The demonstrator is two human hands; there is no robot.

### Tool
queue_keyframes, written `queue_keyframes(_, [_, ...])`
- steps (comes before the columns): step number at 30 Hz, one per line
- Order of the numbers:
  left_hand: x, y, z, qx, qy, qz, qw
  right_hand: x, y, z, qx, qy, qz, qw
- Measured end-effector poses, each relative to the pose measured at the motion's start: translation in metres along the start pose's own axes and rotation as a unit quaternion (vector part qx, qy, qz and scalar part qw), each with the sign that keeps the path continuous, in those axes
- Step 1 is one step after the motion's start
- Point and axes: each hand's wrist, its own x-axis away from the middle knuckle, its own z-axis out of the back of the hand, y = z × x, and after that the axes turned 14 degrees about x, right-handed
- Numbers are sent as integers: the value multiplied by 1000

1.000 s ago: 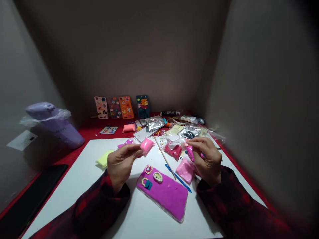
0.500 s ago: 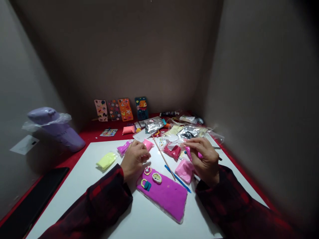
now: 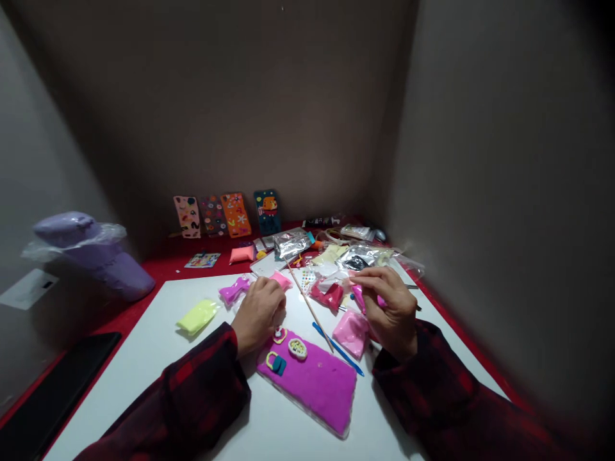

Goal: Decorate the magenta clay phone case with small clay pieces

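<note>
A purple clay-covered phone case [image 3: 317, 387] lies at an angle on the white board. Small clay pieces sit at its upper left: a teal-and-yellow padlock shape [image 3: 276, 363] and a white-rimmed oval [image 3: 298, 348]. Over the case's far left corner is my left hand [image 3: 262, 314], its fingers curled downward and their tips hidden. My right hand [image 3: 391, 310] is raised above the pink clay packets, thumb and fingers pinched together; anything between them is too small to make out. Beside the case lie a blue modelling tool [image 3: 339, 349] and a thin wooden stick [image 3: 310, 304].
Bagged clay lies around: yellow [image 3: 196, 317], purple [image 3: 234, 291], red [image 3: 327, 296] and pink [image 3: 350, 333]. Several decorated phone cases [image 3: 235, 214] lean on the back wall. Silver wrappers [image 3: 293, 243] clutter the far side. A lilac wrapped bundle [image 3: 96, 256] stands left.
The view has shifted slightly, so the scene sits a little further left and lower. My left hand has come slightly down and right relative to the case. My right hand keeps its pinch.
</note>
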Motion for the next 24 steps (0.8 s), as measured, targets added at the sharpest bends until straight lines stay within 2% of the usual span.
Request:
queue_keyframes(3, [2, 0, 4, 67, 60, 36, 995, -1, 0, 1, 4, 13, -7, 1000])
queue_keyframes(8, [5, 6, 11, 240, 92, 74, 964, -8, 4, 6, 17, 45, -9, 999])
queue_keyframes(13, [10, 19, 12, 301, 135, 92, 939, -13, 10, 9, 36, 79, -31, 996])
queue_keyframes(17, [16, 24, 8, 312, 150, 84, 934, -13, 11, 10, 37, 82, -28, 996])
queue_keyframes(24, [22, 35, 8, 235, 111, 83, 962, -17, 16, 13, 55, 116, -30, 991])
